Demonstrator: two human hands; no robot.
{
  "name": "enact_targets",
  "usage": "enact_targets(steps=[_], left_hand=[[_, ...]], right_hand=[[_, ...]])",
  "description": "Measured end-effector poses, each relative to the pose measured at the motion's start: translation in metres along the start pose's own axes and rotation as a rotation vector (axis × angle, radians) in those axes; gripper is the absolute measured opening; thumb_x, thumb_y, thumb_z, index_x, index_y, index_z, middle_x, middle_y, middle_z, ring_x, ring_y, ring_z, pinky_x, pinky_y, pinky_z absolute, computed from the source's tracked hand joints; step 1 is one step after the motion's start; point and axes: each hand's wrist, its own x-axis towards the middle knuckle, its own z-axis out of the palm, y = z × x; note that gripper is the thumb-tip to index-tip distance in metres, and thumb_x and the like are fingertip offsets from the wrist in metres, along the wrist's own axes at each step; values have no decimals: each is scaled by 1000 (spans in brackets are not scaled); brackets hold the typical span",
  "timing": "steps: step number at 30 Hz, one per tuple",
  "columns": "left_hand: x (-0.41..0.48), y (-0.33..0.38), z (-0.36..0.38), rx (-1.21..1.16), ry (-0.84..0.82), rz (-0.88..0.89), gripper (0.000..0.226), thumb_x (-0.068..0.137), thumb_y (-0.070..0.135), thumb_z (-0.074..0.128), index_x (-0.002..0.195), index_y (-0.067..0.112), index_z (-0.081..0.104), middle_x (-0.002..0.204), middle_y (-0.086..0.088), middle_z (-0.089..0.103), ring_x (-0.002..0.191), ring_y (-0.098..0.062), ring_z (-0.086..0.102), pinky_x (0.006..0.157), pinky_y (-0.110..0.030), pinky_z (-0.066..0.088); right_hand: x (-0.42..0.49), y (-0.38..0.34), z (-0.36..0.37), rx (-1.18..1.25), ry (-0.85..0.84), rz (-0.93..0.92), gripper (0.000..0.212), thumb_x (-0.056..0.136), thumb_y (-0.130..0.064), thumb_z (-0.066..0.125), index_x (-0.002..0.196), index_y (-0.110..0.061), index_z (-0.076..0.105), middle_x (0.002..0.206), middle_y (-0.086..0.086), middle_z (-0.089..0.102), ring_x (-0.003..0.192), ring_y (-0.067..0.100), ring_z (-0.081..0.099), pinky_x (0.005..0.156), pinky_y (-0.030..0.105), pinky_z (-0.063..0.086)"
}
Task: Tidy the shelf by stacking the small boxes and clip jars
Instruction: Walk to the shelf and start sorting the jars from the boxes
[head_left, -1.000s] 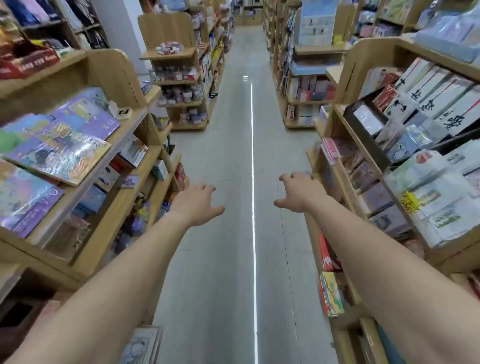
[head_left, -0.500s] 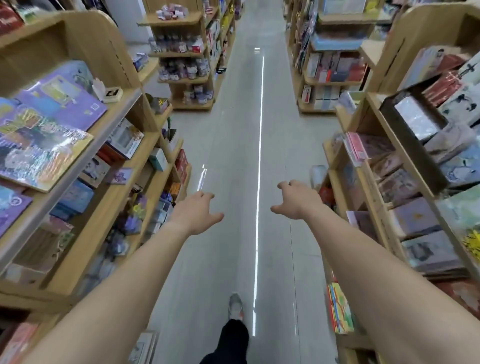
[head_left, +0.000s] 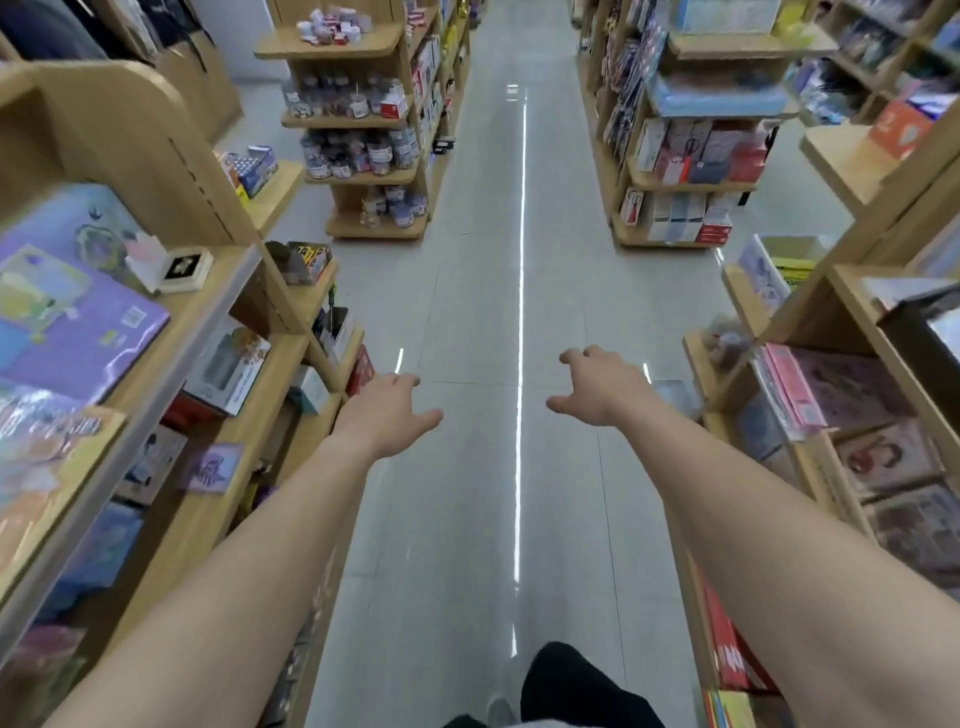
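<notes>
The left hand (head_left: 387, 415) and right hand (head_left: 597, 387) are being held out, fingers loosely spread, well apart from the clip jars (head_left: 363, 151).

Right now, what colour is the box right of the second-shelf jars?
The box is red and white; head view.

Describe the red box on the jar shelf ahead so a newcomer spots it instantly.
Look down the aisle to the wooden shelf unit ahead on the left. Its second tier from the top holds clear jars; the red box stands at that row's right end, the only opaque, square-edged item there.
</notes>
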Motion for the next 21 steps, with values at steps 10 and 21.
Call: enact_targets(steps=[10, 21], left_hand=[[233, -29, -58, -58, -4, -90, 74, 91, 59, 55, 150, 20, 37, 150, -5, 45, 132, -27, 48, 100, -48, 49], [465, -84, -121, -108, 19, -197, 72, 89, 56, 56, 149, 19, 39, 149, -7, 46, 133, -27, 46, 102, -44, 46]], right_hand=[[265, -10, -55, 18, -15, -58, 75, 83, -59, 61, 145, -23, 37, 139, 7, 46, 124, 30, 47, 89, 44, 43], [552, -67, -127, -22, -49, -199, 76, 82, -59, 62, 145, -24, 36, 139, 6, 47, 123, 30, 49, 88, 42, 44]])
